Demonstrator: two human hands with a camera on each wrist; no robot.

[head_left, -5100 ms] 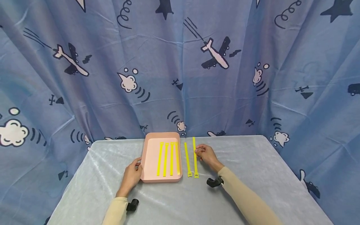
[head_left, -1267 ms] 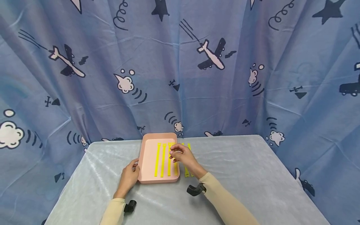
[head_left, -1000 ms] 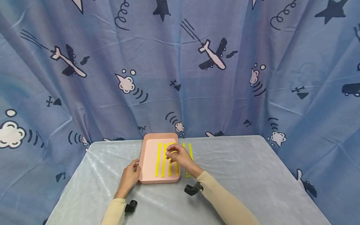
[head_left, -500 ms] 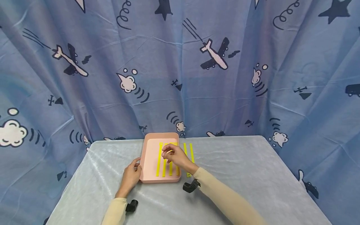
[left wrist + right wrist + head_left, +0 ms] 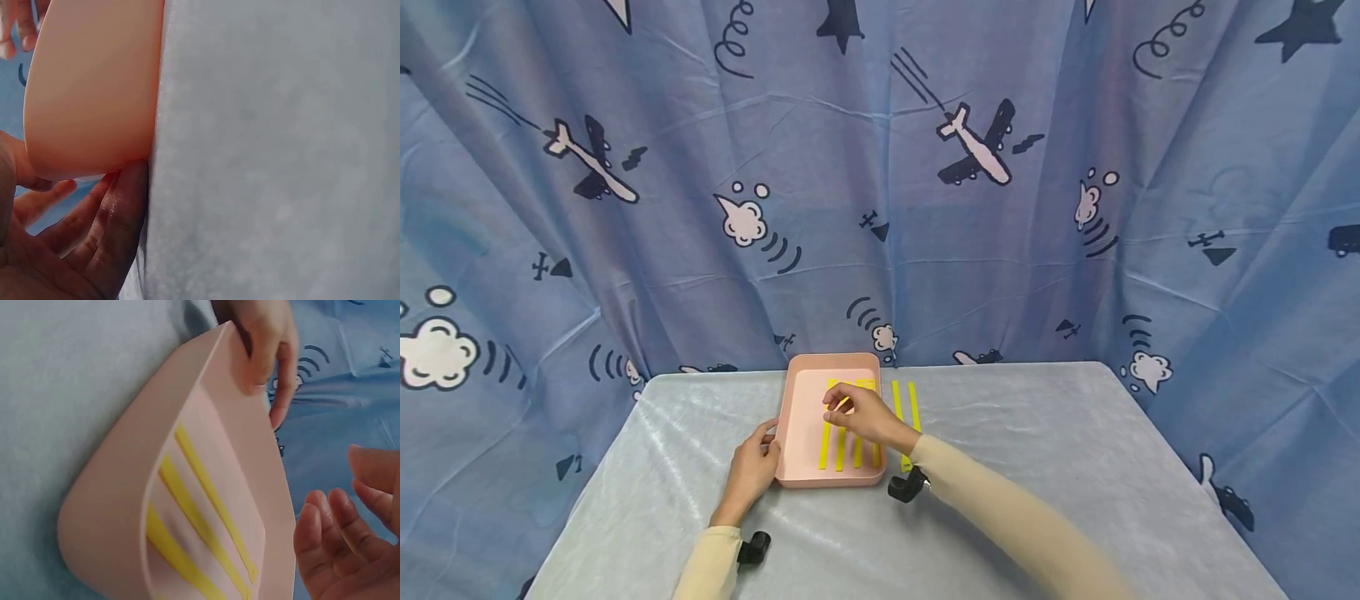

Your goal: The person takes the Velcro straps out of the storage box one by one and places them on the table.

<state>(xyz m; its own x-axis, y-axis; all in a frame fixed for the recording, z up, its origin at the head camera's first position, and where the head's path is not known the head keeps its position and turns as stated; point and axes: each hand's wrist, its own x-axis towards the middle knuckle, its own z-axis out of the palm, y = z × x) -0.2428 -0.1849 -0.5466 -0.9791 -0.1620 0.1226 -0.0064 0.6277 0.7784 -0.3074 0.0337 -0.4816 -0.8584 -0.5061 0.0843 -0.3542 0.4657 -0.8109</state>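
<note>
My left hand pinches the left wall of a pink tray; in the right wrist view its thumb laps over the rim. Several flat yellow cable straps lie side by side inside the tray, partly covered by my right hand. That hand hovers above them with loosely bent fingers and holds nothing, as the right wrist view confirms. On the cloth just right of the tray lie two more yellow straps, a nearer strap and an outer strap. The right forearm partly hides their lower ends.
A pale grey cloth covers the table. Behind its far edge hangs a blue patterned curtain. Each wrist wears a black camera mount.
About five seconds ago my right hand was at the outer strap; since then it has moved left over the tray. The outer strap now sits closer to its neighbour. My left hand stays put.
</note>
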